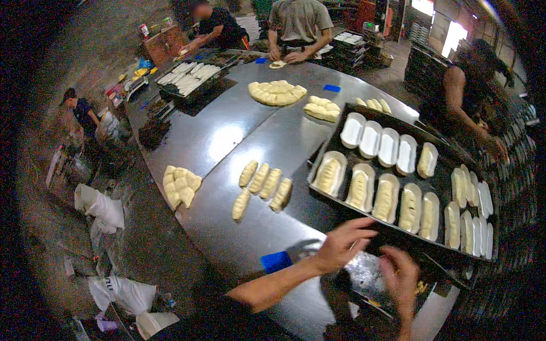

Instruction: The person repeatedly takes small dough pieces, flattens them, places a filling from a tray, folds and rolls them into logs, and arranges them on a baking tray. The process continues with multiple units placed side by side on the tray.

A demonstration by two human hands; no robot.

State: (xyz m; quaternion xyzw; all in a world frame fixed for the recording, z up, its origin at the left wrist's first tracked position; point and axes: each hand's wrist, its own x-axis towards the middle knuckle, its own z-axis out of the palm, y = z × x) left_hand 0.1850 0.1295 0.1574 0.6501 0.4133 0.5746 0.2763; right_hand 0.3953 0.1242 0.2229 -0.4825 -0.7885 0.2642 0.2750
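My left hand (344, 246) hovers by the near edge of a black baking tray (341, 204), fingers spread, holding nothing. To its right, my right hand (400, 268) is motion-blurred with its fingers curled but apart, and I see nothing held in it. Below and between both hands is a shiny silvery surface (364, 273), too blurred to name. Shaped dough pieces lie in white paper liners in the tray, such as a dough roll (385, 200); several liners, like one paper liner (353, 130), hold no dough. Left of the tray, several dough rolls (270, 184) rest on the metal table (239, 128).
Cut dough portions (181, 185) lie near the table's left edge. A larger dough mound (277, 93) and a smaller dough piece (322, 108) sit farther back. A blue scraper (276, 261) is beside my left forearm. Another filled tray (190, 76) stands far left; people work around the table.
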